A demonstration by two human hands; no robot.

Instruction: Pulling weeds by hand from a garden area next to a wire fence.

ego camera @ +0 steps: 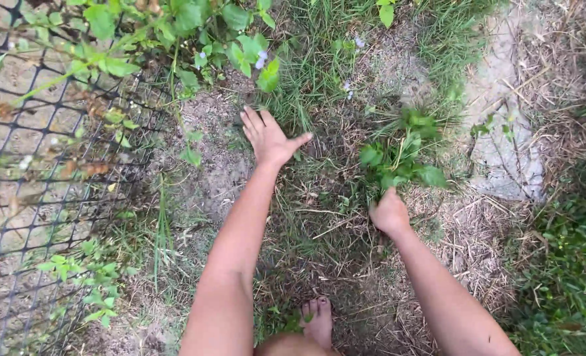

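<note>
Weeds (402,155) gripped in right hand (390,212).

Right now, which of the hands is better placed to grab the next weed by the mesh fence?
Probably the left hand: it is open, fingers spread, over bare soil close to the leafy plant at the mesh fence. The right hand is closed around a bunch of pulled green weeds.
</note>
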